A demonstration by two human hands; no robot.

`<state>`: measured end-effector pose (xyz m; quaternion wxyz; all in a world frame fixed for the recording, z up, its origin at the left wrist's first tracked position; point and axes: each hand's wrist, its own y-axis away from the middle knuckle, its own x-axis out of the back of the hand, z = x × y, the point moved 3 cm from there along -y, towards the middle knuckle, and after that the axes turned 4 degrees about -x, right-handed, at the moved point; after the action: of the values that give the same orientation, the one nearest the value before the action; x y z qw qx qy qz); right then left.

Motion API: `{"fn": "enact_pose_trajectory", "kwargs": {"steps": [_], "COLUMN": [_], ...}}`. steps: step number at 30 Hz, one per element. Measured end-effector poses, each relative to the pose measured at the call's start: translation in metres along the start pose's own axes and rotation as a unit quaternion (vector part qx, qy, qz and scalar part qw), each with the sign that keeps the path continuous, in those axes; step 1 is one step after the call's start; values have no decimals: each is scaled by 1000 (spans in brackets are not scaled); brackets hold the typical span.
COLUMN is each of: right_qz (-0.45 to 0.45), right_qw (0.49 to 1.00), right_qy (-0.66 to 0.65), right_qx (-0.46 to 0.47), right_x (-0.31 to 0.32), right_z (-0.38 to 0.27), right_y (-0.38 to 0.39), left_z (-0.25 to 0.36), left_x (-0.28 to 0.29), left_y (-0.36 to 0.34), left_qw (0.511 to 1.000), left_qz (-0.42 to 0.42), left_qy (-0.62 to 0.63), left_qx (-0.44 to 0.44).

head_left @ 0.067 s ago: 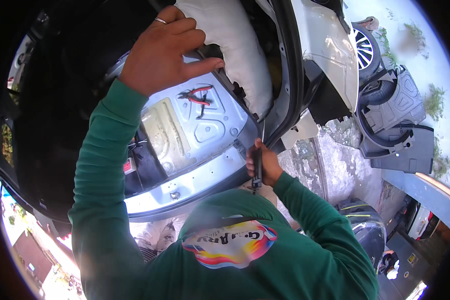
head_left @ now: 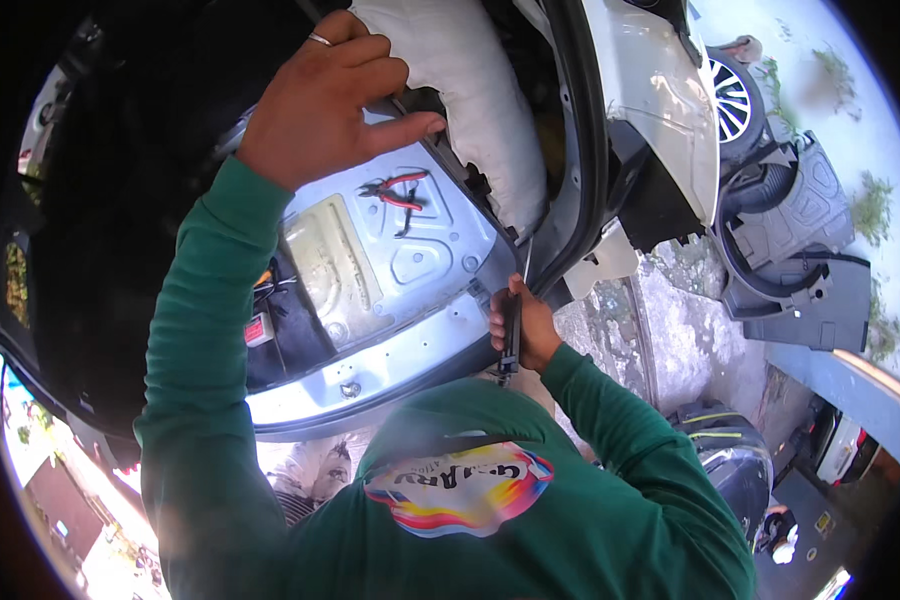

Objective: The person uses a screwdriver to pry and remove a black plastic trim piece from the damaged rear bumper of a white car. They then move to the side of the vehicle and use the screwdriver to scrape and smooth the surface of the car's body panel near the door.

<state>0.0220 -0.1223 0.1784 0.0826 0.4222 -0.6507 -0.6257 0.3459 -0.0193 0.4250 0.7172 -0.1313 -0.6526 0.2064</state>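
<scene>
My left hand (head_left: 335,105) is raised over the open boot of a car, beside a white padded lining (head_left: 490,110). Its fingers curl inward and the thumb sticks out to the right; whatever lies under the fingers is hidden. In my right hand (head_left: 536,325) is a dark-handled tool (head_left: 512,335) with a thin silver blade or shaft. Its metal end points away from me, at the lower end of the lining by the boot's right corner. Red-handled pliers (head_left: 394,190) lie on the bare metal boot floor (head_left: 420,262), below my left hand, with a small dark piece beside them.
A black rubber seal (head_left: 592,150) runs along the boot opening's right side. Further right lie a wheel (head_left: 730,100) and dark trim pieces (head_left: 800,215) on the ground. A black bag (head_left: 715,440) is near my right elbow. The metal rear sill (head_left: 390,365) is before me.
The lower end of the tool in my right hand has tilted slightly left. My left hand stays in nearly the same place.
</scene>
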Motion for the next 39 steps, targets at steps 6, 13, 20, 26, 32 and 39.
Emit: {"fn": "enact_pose_trajectory", "kwargs": {"steps": [6, 13, 20, 26, 32, 39], "right_qz": [-133, -98, -11, 49, 117, 154], "right_qw": [940, 898, 898, 948, 942, 936], "right_qy": [315, 429, 411, 289, 293, 307], "right_qx": [8, 26, 156, 122, 110, 73], "right_x": [-119, -102, -60, 3, 65, 109], "right_z": [8, 16, -23, -21, 33, 36], "right_y": [-6, -7, 10, 44, 56, 92], "left_z": [-87, -70, -80, -115, -157, -198], "left_x": [82, 78, 23, 66, 71, 82], "left_y": [80, 99, 92, 121, 139, 153], "left_qw": [988, 966, 866, 848, 874, 863], "left_qz": [-68, 122, 149, 132, 123, 72], "left_qy": [-138, -213, 85, 79, -94, -174], "left_qx": [19, 76, 469, 507, 461, 468]}}
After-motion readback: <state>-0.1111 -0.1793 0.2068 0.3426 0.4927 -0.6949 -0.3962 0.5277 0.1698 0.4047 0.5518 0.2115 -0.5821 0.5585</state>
